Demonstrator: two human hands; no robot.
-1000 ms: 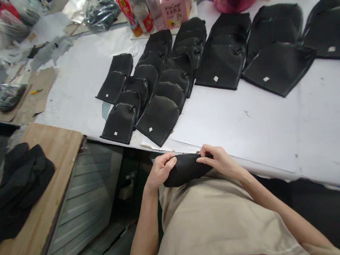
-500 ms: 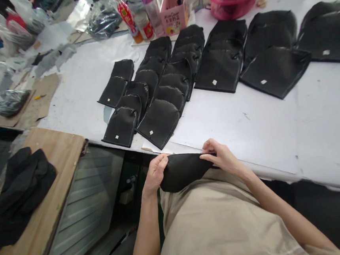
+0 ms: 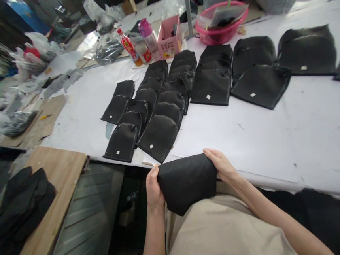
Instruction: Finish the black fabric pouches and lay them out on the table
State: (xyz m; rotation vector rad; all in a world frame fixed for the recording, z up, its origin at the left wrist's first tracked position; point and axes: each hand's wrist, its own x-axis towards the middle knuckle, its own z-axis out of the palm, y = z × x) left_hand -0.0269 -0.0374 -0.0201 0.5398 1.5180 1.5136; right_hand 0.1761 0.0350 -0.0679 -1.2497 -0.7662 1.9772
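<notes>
A black fabric piece (image 3: 189, 183) stretches between my two hands, in front of my body at the table's near edge. My left hand (image 3: 154, 187) is closed on its left edge, thumb near the upper corner. At the upper right corner, my right hand (image 3: 221, 166) pinches the piece between thumb and fingers. Its lower edge hangs against my beige clothing. Just beyond lie overlapping stacks of similar black pieces, some with small white stickers; the nearest are a left piece (image 3: 121, 143) and a middle piece (image 3: 159, 138).
The white-covered table (image 3: 263, 143) runs across the view. At its back stand a red-labelled bottle (image 3: 129, 47), a purple-lidded bottle (image 3: 149, 38), a pink box (image 3: 170, 40) and a pink basin (image 3: 218, 34). Black cloth (image 3: 23, 215) lies on a wooden board (image 3: 63, 164) at left.
The black piece has been turned up so more of its face shows. My right hand has shifted its hold to the upper right corner. The view has tilted up.
</notes>
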